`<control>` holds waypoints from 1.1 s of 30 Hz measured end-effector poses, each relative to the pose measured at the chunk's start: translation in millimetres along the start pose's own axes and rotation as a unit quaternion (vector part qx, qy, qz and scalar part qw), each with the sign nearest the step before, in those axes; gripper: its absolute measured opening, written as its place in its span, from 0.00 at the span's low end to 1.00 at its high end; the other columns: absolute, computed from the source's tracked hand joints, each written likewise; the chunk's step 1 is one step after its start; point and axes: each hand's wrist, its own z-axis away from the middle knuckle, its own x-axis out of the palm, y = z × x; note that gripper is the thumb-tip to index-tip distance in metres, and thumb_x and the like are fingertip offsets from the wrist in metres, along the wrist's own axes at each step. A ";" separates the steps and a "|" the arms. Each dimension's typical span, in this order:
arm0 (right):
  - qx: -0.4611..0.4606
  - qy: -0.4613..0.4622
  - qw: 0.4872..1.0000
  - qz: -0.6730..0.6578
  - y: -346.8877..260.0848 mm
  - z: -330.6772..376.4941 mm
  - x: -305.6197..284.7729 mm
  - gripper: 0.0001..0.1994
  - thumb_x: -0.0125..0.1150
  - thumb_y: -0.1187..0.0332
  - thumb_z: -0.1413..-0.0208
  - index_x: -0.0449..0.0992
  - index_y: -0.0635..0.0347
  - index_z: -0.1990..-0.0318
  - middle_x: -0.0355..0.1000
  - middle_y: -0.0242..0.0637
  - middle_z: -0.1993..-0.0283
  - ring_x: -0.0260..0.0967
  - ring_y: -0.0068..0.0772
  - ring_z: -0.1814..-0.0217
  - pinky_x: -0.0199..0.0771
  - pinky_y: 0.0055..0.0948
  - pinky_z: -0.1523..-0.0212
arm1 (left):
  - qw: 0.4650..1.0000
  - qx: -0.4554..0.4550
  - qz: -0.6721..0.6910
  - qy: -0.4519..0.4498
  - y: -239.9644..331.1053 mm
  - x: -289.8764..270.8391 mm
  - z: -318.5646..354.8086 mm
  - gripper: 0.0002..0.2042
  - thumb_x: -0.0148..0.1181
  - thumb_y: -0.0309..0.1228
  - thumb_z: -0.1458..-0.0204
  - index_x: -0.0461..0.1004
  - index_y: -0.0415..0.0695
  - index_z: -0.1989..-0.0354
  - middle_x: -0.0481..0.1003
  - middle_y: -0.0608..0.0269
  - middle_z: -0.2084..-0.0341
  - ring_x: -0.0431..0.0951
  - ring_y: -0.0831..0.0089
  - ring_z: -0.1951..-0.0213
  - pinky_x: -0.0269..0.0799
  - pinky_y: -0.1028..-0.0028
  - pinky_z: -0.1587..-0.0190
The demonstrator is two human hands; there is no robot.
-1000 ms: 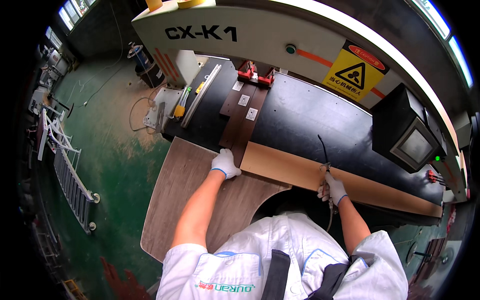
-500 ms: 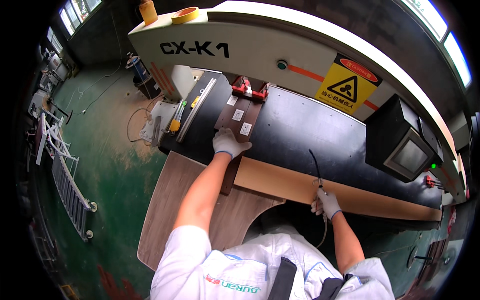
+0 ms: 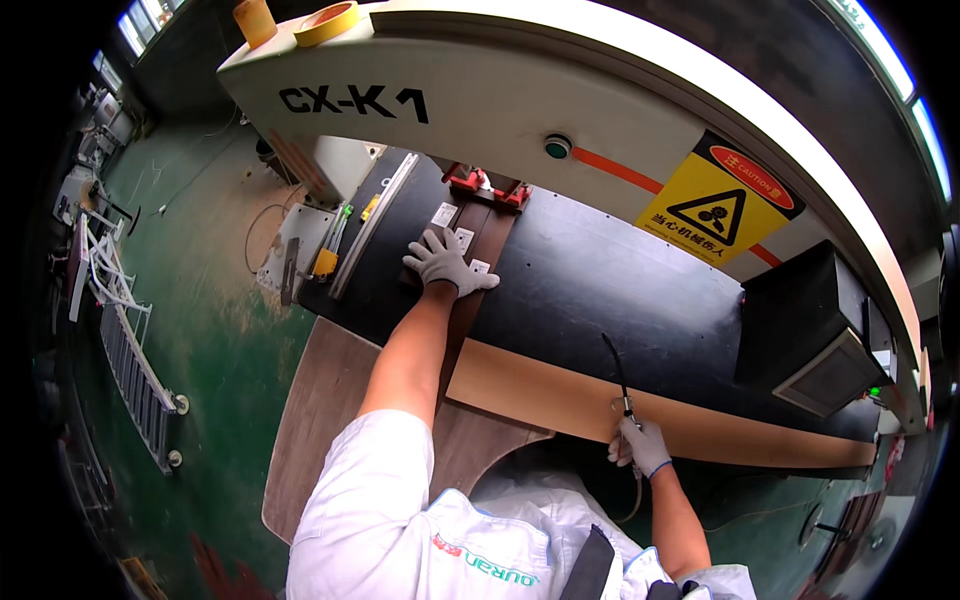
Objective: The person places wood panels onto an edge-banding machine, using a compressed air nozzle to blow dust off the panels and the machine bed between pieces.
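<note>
Nearest: person in white work shirt, both hands gloved. Landmark = the black bench (image 3: 600,290) of the big machine.

Right hand (image 3: 640,447), at the bench's near edge, is closed round the handle of a thin black nozzle tool (image 3: 618,375) w/ a hose hanging below the hand; the tip points up over the bench top. The hand sits against a long tan strip (image 3: 700,425) lying along the bench's near edge.

Below the bench's near-left corner: a rounded brown wood panel (image 3: 320,420), partly hidden by the arm.

Left hand (image 3: 447,263), arm stretched out over the bench's left part, lies flat w/ fingers spread on a dark brown narrow board (image 3: 480,225). The board carries small white labels and runs away from the person to a red clamp (image 3: 488,186) at the bench's far edge.

Left of the bench: grey rails and a yellow-handled tool (image 3: 326,262).

Beyond the bench, on top of the cream machine housing (image 3: 520,90): a yellow tape roll (image 3: 326,22) and an orange cup (image 3: 254,20); contents can't be seen. A yellow warning sign (image 3: 718,203) sits on the housing's right part.
</note>
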 end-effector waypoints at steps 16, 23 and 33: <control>-0.022 0.017 1.000 0.003 10.8 -9.1 -0.3 0.24 0.49 0.48 0.26 0.76 0.64 0.61 0.78 0.40 0.75 0.80 0.35 0.78 0.79 0.28 0.80 | 0.962 0.125 0.173 0.171 -84.3 60.2 -21.1 0.53 0.62 0.68 0.49 0.57 0.40 0.24 0.60 0.41 0.30 0.56 0.41 0.28 0.50 0.47 0.28; 0.005 0.038 0.999 0.014 12.5 -7.9 3.1 0.28 0.48 0.42 0.27 0.74 0.62 0.60 0.77 0.40 0.76 0.78 0.35 0.80 0.78 0.28 0.81 | 0.963 0.132 0.161 0.171 -85.3 88.4 -41.1 0.51 0.52 0.69 0.42 0.52 0.39 0.21 0.51 0.42 0.22 0.45 0.36 0.22 0.34 0.42 0.21; -0.045 0.071 0.995 0.049 -25.4 5.3 27.8 0.25 0.51 0.45 0.27 0.74 0.60 0.64 0.76 0.35 0.77 0.75 0.29 0.81 0.66 0.24 0.82 | 0.995 0.060 0.072 0.033 -39.6 32.3 -0.1 0.71 0.66 0.77 0.64 0.43 0.41 0.18 0.41 0.40 0.19 0.36 0.30 0.21 0.32 0.31 0.25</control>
